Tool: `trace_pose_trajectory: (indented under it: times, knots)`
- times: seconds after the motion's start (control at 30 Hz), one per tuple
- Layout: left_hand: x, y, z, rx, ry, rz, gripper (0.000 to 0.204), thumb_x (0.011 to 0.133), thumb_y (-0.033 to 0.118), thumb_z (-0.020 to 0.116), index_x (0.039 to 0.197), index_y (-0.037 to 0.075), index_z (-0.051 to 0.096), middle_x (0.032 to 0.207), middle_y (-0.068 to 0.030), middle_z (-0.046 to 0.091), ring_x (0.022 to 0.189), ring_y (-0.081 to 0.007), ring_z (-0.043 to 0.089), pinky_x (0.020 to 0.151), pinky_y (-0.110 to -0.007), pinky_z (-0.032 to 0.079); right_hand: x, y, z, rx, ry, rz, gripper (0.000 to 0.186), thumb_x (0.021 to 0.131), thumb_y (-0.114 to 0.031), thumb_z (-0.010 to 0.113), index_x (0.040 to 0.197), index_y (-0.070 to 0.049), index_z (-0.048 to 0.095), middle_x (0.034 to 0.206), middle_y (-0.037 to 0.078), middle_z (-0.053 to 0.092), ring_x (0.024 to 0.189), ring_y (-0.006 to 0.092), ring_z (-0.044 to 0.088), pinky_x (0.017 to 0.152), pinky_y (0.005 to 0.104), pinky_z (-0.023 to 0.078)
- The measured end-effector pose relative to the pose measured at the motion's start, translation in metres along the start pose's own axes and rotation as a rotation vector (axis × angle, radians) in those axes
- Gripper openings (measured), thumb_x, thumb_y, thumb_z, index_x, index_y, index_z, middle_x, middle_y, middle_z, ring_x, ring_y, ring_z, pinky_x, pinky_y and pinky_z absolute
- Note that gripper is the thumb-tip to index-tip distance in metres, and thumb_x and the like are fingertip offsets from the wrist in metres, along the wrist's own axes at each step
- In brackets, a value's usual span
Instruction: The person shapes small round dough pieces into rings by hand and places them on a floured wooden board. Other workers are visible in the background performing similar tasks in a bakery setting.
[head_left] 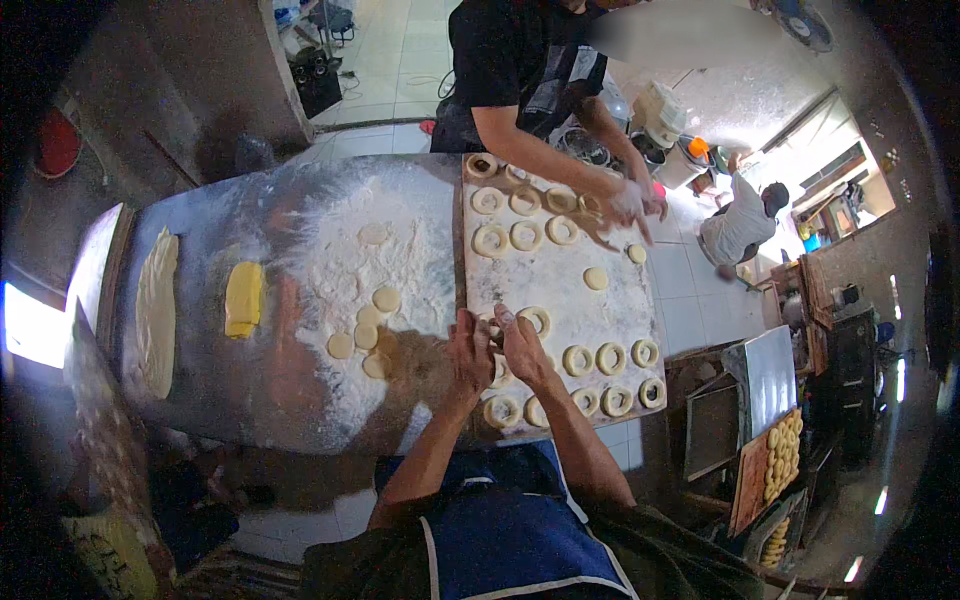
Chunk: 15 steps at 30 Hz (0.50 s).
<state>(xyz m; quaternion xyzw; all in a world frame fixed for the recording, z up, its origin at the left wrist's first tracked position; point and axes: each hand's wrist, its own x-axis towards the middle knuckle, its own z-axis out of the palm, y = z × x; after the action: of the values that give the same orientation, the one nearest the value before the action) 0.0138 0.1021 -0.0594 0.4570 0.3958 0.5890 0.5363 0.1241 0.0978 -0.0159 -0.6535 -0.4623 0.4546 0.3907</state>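
My left hand (470, 352) and my right hand (523, 347) meet over the near left part of a floured board (600, 315). Their fingers close around a small piece of dough, mostly hidden by them. Just beyond my right fingers lies a dough ring (537, 320). More dough rings (611, 358) sit in rows along the board's near side, and others (526, 236) at its far side. Two flat dough discs (596, 279) rest between these groups. Left of my hands, several dough discs (367, 336) lie on the floured table (290, 390).
A yellow block (244, 300) and a long dough strip (158, 310) lie on the table's left. Across the board, a co-worker's floury hands (632, 207) reach over the far rings. A tray of rings (783, 455) stands at lower right. Another person (740, 228) is farther back.
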Motion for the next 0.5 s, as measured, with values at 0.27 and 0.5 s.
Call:
trace_pose_trajectory:
  times: [0.27, 0.5]
  knots:
    - [-0.015, -0.024, 0.052, 0.364, 0.144, 0.004, 0.019, 0.096, 0.021, 0.052, 0.104, 0.005, 0.056, 0.091, -0.0091, 0.061, 0.081, -0.0237, 0.06, 0.07, -0.036, 0.048, -0.007, 0.019, -0.042, 0.235, 0.091, -0.054, 0.055, 0.101, -0.042, 0.034, 0.068, 0.0, 0.047, 0.059, 0.002, 0.039, 0.063, 0.0136, 0.038, 0.055, 0.0361, 0.032]
    - [-0.008, -0.056, 0.085, -0.605, 0.178, -0.435, 0.018, 0.093, 0.009, 0.053, 0.109, 0.001, 0.054, 0.095, -0.0158, 0.063, 0.081, -0.0278, 0.06, 0.076, -0.04, 0.05, -0.01, 0.045, -0.092, 0.067, 0.019, 0.045, 0.057, 0.099, -0.042, 0.036, 0.068, 0.003, 0.051, 0.059, 0.003, 0.045, 0.06, 0.0134, 0.04, 0.054, 0.0377, 0.035]
